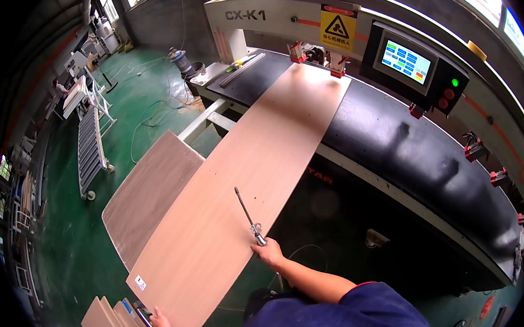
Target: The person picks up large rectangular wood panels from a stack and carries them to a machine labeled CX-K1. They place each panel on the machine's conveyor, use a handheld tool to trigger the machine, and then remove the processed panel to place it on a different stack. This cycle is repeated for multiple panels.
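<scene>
A long light-brown wooden board (pixel 256 163) lies lengthwise, its far end on the black bed of a machine (pixel 395 136) under red clamps (pixel 297 52). My right hand (pixel 267 251) grips a metal air blow gun (pixel 248 215) whose thin nozzle points along the board's surface. At the bottom edge, my left hand (pixel 161 322) rests at the board's near corner, touching the edge beside a stack of smaller boards (pixel 108 319).
A second, darker board (pixel 149 195) lies under and left of the long one. The machine carries a touchscreen panel (pixel 407 61) with red and green buttons. Green floor (pixel 140 96) holds a roller conveyor (pixel 90 153), cables and equipment at left.
</scene>
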Demonstrator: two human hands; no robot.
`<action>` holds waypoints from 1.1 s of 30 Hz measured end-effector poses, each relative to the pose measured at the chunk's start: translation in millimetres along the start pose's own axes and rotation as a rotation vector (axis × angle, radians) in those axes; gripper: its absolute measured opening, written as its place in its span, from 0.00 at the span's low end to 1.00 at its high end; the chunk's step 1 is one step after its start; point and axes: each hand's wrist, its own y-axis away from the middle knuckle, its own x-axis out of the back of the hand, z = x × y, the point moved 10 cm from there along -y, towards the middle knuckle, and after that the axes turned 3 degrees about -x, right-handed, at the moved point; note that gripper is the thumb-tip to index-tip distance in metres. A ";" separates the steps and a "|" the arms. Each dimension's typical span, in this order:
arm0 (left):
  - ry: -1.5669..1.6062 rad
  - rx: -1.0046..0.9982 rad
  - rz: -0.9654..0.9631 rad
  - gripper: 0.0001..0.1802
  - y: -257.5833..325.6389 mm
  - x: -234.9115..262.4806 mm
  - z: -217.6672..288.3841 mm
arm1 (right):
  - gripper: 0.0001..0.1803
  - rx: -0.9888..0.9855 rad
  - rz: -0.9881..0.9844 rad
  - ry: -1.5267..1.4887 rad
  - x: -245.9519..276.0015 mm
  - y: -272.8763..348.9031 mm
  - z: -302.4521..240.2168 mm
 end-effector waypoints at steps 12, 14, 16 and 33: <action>-0.259 -0.028 -0.112 0.45 -62.3 -31.6 92.2 | 0.48 0.054 0.278 0.269 39.3 -27.4 -98.4; -0.260 -0.012 -0.133 0.44 -62.7 -19.0 114.0 | 0.47 0.063 0.270 0.290 39.2 -30.7 -110.9; -0.239 -0.008 -0.147 0.43 -68.7 -16.5 121.7 | 0.46 0.057 0.277 0.316 34.0 -35.1 -116.5; -0.154 -0.067 -0.049 0.36 -129.7 -21.4 134.8 | 0.43 0.088 0.312 0.415 5.6 -59.1 -141.9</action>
